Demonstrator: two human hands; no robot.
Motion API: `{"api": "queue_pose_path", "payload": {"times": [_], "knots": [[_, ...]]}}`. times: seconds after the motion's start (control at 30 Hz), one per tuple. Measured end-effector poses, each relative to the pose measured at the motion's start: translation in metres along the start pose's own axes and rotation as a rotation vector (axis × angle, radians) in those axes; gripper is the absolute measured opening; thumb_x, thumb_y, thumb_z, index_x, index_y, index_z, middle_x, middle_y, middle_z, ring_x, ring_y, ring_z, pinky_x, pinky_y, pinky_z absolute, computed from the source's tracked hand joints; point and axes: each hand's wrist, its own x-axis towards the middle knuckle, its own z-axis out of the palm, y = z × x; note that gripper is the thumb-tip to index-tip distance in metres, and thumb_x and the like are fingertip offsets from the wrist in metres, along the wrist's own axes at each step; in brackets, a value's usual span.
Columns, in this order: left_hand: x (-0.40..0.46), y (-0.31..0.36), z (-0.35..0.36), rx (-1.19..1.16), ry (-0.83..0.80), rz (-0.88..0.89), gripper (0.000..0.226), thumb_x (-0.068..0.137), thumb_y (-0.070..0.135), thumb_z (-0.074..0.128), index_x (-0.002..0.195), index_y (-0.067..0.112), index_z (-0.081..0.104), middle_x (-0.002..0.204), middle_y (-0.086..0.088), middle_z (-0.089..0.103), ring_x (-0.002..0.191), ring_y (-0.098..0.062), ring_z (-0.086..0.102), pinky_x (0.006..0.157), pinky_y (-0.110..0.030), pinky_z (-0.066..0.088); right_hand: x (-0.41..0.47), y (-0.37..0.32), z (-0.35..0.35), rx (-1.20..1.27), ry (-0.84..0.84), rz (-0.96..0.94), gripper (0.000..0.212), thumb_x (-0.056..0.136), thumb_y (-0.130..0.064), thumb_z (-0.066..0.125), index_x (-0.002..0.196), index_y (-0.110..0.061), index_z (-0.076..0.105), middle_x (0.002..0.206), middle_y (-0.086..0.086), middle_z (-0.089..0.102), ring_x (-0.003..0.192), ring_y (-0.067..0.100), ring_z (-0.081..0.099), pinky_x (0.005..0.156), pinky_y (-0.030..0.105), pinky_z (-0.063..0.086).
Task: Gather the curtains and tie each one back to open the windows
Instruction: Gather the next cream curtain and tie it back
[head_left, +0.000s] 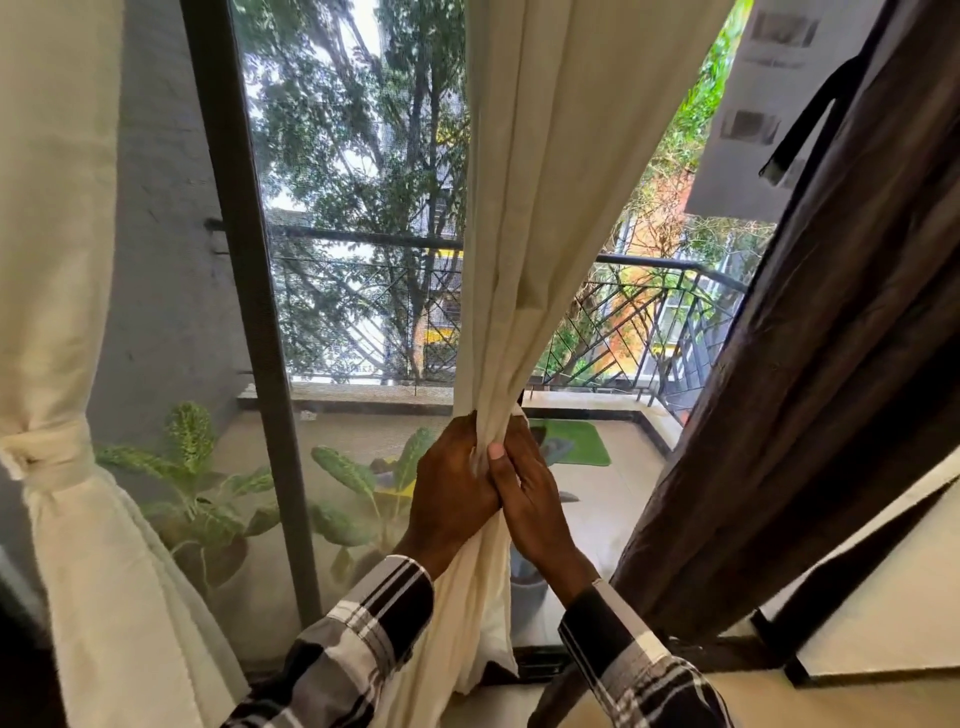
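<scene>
A cream curtain (561, 182) hangs in the middle of the window, bunched into a narrow bundle at hand height. My left hand (449, 491) grips the bundle from the left. From the right, my right hand (532, 501) wraps around the same gathered cloth, its thumb pressing on the folds. Below my hands the curtain's loose tail (475, 613) drops to the sill. At the far left, a second cream curtain (57, 260) is cinched with a cream tie-back (44, 457). A dark brown curtain (810, 389) hangs at the right.
A dark window post (249, 312) stands left of my hands, with mesh screen behind it. Outside are potted plants (208, 499), a balcony railing (649, 322) and a green mat (576, 441). A black strap (810, 119) hangs at the upper right.
</scene>
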Motion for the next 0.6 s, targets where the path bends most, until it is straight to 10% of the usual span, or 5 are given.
{"api": "queue_pose_path", "payload": {"times": [0.23,0.4,0.6], "knots": [[0.007,0.001,0.000,0.130,0.091,-0.032,0.019,0.078,0.008,0.067,0.097,0.013,0.068,0.085,-0.004,0.071,0.075,-0.020,0.063,0.063,-0.016,0.038,0.019,0.004,-0.017,0.209,0.101,0.186,0.044,0.100,-0.036,0.049,0.142,-0.037,0.038,0.144,-0.029,0.039,0.129,-0.017,0.039,0.109,0.012,0.034],[0.006,0.004,-0.006,0.068,0.062,0.015,0.009,0.073,0.006,0.057,0.076,0.013,0.062,0.067,0.007,0.057,0.058,-0.012,0.051,0.055,-0.013,0.029,0.049,0.007,-0.036,0.335,0.323,0.313,0.038,0.095,-0.025,0.062,0.132,-0.037,0.059,0.134,-0.017,0.060,0.117,0.007,0.061,0.104,0.044,0.049],[0.013,0.018,-0.023,-0.205,-0.122,-0.078,0.054,0.077,-0.004,0.069,0.116,0.033,0.059,0.114,0.008,0.063,0.098,-0.002,0.064,0.081,-0.018,0.053,0.078,0.024,-0.051,0.743,0.231,0.513,0.029,0.099,-0.004,0.049,0.120,-0.013,0.067,0.110,0.004,0.072,0.096,0.021,0.065,0.080,0.034,0.058]]}}
